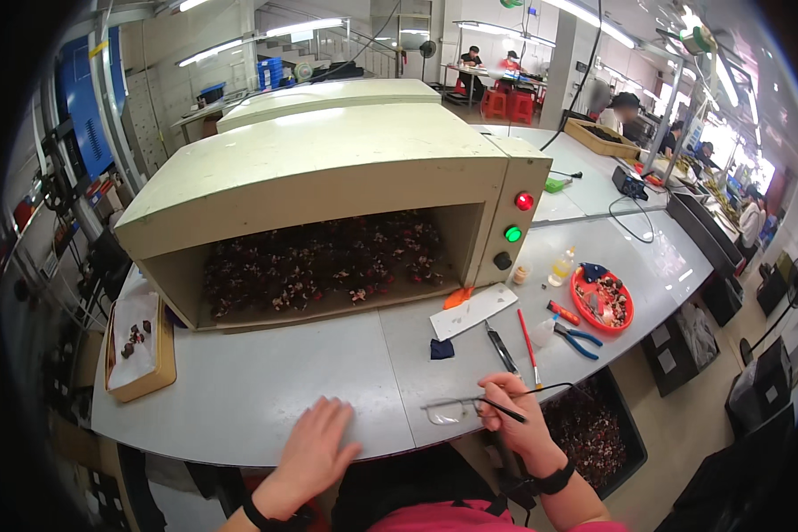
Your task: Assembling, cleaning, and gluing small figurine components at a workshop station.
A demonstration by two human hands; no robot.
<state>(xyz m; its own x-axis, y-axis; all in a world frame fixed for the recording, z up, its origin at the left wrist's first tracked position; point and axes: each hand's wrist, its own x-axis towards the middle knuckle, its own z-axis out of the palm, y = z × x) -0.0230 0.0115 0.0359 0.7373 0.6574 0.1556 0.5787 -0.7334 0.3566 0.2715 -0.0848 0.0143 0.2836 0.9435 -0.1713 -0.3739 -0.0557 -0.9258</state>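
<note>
My right hand [514, 415] pinches a pair of eyeglasses [452, 412] by a temple arm, over the table's near edge. The lenses point left and the other arm sticks out to the right. With fingers stretched out, my left hand [317, 443] lies at the near edge of the grey table [266, 377] and holds nothing. Just beyond the glasses lie a utility knife [502, 348], a red-handled brush [529, 348] and a folded dark blue cloth [442, 349]. Blue-handled pliers [580, 340] rest farther right.
A cream box oven [328, 151] full of small dark pieces stands ahead, its red and green lights lit. A lined tray [161, 355] sits left; a red bowl [628, 319] and yellowish bottle [561, 268] right. Below the edge is a black bin [625, 434]. People work far back.
</note>
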